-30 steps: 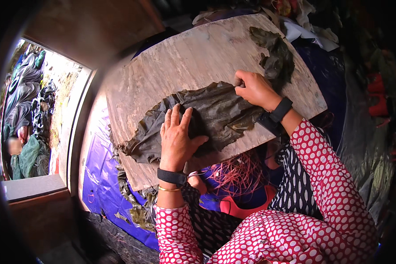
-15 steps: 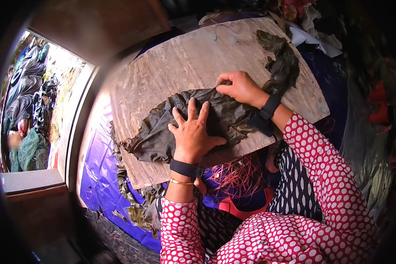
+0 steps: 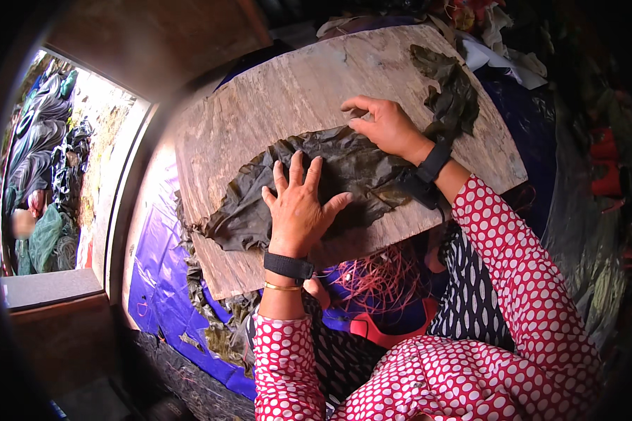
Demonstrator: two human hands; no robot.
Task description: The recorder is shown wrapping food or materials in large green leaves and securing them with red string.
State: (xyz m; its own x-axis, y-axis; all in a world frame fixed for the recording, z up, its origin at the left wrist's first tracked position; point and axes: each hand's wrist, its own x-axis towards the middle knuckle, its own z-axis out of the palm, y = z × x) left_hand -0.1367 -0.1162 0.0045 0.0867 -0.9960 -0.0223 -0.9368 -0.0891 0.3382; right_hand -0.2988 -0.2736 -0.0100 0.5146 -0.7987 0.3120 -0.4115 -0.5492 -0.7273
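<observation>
A dark, crinkled, leaf-like sheet (image 3: 372,175) with ruffled edges lies spread across a wooden board (image 3: 274,98). My left hand (image 3: 298,210) rests flat on its middle, fingers spread and thumb out to the right. Just above the sheet's far edge is my right hand (image 3: 390,130), its fingers bent and a gap showing between thumb and forefinger; nothing shows in it. Whether its thumb touches the edge I cannot tell. Beyond my right wrist, a narrower dark piece (image 3: 453,95) of the same kind stretches to the board's far right corner.
Red, string-like strands (image 3: 379,281) lie in a heap below the board's near edge, by a red rim (image 3: 372,330). Blue plastic sheeting (image 3: 158,274) spreads at the left, with more dark leafy pieces (image 3: 225,337) on it. Hanging nets (image 3: 49,140) show through an opening.
My right hand has let go of the sheet's far edge; its thumb and forefinger have parted and it has moved slightly away from me. My left hand has shifted slightly left, thumb wider.
</observation>
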